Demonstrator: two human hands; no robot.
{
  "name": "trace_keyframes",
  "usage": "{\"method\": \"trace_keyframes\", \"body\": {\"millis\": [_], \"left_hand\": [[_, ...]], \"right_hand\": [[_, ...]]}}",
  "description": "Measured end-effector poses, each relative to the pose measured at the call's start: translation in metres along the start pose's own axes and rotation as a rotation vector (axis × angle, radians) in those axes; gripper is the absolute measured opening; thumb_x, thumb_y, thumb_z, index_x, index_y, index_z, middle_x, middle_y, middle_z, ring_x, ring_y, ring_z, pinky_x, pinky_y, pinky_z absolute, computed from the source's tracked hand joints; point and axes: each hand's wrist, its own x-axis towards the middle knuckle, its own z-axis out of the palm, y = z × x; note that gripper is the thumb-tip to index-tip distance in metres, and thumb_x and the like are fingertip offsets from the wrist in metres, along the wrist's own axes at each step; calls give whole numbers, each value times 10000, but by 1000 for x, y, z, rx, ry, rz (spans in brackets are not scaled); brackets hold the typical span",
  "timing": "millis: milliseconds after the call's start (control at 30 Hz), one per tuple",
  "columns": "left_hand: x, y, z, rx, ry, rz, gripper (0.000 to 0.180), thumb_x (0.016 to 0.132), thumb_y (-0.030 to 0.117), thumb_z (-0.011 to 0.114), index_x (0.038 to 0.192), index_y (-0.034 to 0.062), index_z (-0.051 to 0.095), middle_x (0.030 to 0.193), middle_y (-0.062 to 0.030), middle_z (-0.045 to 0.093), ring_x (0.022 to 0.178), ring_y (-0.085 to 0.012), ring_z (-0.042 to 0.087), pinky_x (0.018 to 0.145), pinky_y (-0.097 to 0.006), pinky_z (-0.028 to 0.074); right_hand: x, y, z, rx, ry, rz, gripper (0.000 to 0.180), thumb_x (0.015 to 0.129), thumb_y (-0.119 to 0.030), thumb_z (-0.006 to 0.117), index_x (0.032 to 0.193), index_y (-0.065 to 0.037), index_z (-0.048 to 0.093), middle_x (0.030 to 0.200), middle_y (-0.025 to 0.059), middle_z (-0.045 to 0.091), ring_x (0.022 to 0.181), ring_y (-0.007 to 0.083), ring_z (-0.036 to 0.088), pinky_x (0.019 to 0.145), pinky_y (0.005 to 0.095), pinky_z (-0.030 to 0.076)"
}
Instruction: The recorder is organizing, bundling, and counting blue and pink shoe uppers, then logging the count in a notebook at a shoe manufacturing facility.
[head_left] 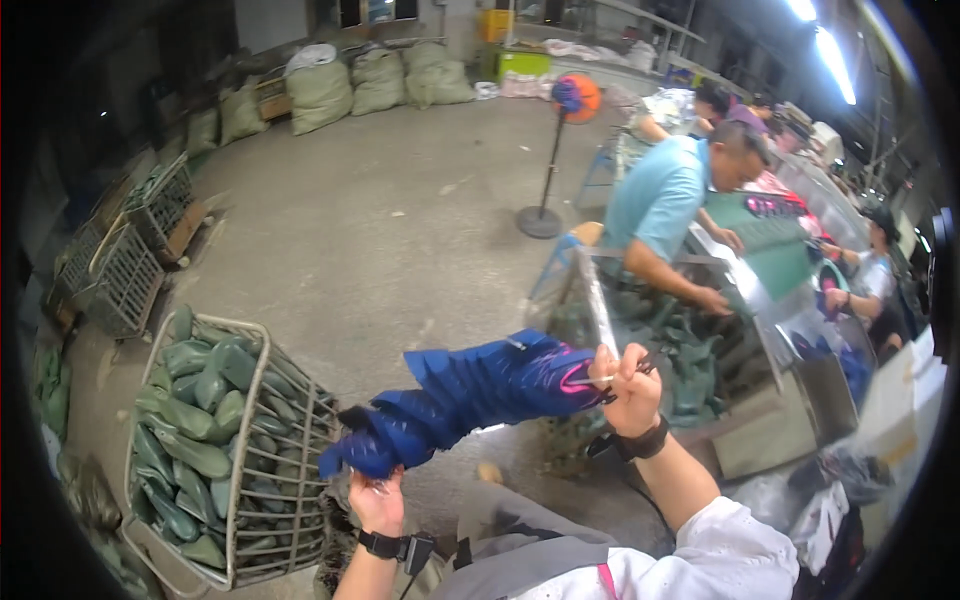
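Presently, findings as observed from the head view:

Right hand grip: the right hand (pixel 628 388) is closed around the pink-trimmed end of a stack of blue shoe uppers (pixel 470 395), fingers curled shut over it; a thin dark tool or lace end sticks out of the fist toward 2 o'clock, too small to identify.

Left hand grip: the left hand (pixel 378 503) is raised palm-up under the lower end of the stack, fingertips touching it; whether the fingers fully close on it cannot be told.

Held item: the stack of blue shoe uppers is held in the air between the 2 hands, running from 8 o'clock up to 2 o'clock, at the lower middle of the view.

Wrists: each wrist carries a black band (pixel 641 441).

At 9 o'clock of the left hand: a wire basket (pixel 250 420) on the floor, filled with green shoe lasts (pixel 200 410).

At 3 o'clock of the right hand: a metal-sided bin (pixel 800 400) holding more green lasts.

At 1 o'clock: a person in a light blue shirt (pixel 660 195) bends over that bin, 1 hand down inside it.

At 12 o'clock: a standing fan (pixel 572 98) on the concrete floor (pixel 380 220).

Far 11 o'clock: filled sacks (pixel 380 80) stand in a row against the wall.

At 10 o'clock: more wire crates (pixel 125 275), well apart from the hands.
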Motion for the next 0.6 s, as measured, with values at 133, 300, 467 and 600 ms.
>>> {"method": "trace_keyframes", "body": {"millis": [133,300,467,600], "left_hand": [[51,18,-43,-253,240,-28,455,847,447,378,1175,153,491,1200,-38,515,1121,-252,457,939,-462,349],[191,-2,-2,-237,140,62,320,865,341,437,1097,139,527,1104,-33,554,1052,-200,486,929,-394,358],[345,28,63,131,53,101,252,855,170,427,1048,50,536,1044,-69,585,978,-206,541,890,-363,411],[453,54,92,179,-210,115,323,840,139,429,1138,36,498,1166,-85,533,1099,-234,491,988,-406,342]], "right_hand": [[63,92,-1,188,-112,13,121,607,30,486,604,-81,438,477,18,353,594,187,365,554,289,298],[184,160,-38,137,-128,31,121,649,-67,529,620,-106,419,538,38,388,604,179,347,507,273,256],[313,203,-85,231,264,75,113,661,-17,495,657,-106,424,427,-2,291,529,147,313,506,269,288],[404,246,-105,262,307,120,143,669,-29,504,646,-127,403,390,1,297,562,150,356,515,259,302]]}}
